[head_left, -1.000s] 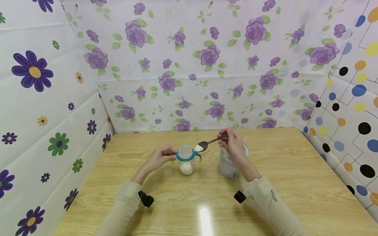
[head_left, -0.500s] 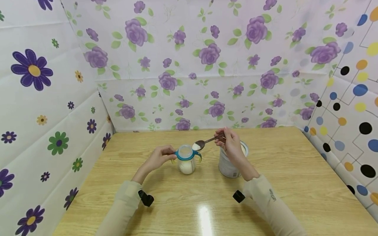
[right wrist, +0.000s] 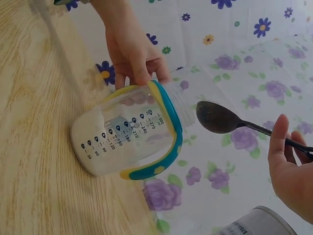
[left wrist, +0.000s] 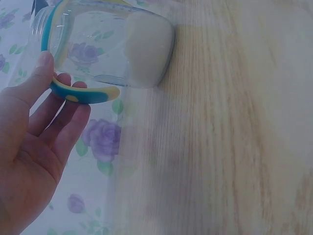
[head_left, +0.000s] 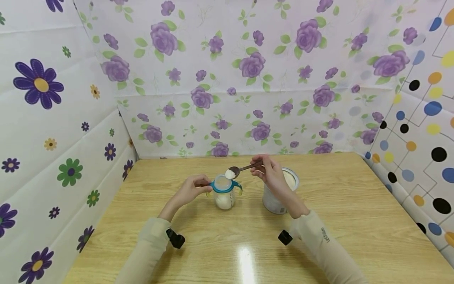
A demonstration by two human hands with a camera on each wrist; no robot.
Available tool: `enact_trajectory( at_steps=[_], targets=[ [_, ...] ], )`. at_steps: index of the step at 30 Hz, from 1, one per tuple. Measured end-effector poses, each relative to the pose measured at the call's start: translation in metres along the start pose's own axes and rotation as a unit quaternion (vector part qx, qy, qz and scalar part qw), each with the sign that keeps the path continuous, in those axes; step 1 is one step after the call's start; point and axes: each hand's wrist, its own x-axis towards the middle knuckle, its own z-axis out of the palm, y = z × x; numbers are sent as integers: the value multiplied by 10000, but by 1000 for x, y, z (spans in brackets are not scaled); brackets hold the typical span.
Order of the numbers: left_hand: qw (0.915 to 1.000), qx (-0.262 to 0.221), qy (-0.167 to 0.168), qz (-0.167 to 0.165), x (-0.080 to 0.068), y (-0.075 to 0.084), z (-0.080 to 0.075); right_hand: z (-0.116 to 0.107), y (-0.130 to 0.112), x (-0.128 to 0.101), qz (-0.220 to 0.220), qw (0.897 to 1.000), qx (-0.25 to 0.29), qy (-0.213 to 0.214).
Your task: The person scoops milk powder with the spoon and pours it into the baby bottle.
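A clear baby bottle (head_left: 224, 194) (left wrist: 102, 46) (right wrist: 129, 134) with a teal and yellow handle ring stands uncapped on the wooden table (head_left: 347, 221), white powder at its bottom. My left hand (head_left: 189, 191) (left wrist: 34, 132) (right wrist: 132, 51) grips its left handle. My right hand (head_left: 273, 175) (right wrist: 291, 169) pinches a dark metal spoon (head_left: 241, 170) (right wrist: 220, 119) by its handle. The spoon bowl, heaped with white powder, hovers just over the bottle's mouth. An open metal can (head_left: 280, 193) (right wrist: 257, 224) of powder stands right of the bottle, partly behind my right wrist.
Flowered panels (head_left: 227, 79) wall the table at the back and left; a dotted panel (head_left: 422, 138) stands on the right. Bare table top lies in front of and to both sides of the bottle and can.
My right hand has carried the loaded spoon leftward, from beside the bottle's right handle to over its mouth. The left hand and bottle have stayed put.
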Motion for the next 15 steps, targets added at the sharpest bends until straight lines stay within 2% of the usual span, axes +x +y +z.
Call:
enact_trajectory(
  at_steps=[7,15],
  targets=[
    [10000,-39,-40,-37,-1,-1,0,7,2,-1,-254,9980,-295,-498],
    [10000,-21,-10,-28,-1,1,1,13,3,-3,-476,9906,-681,-1090]
  ],
)
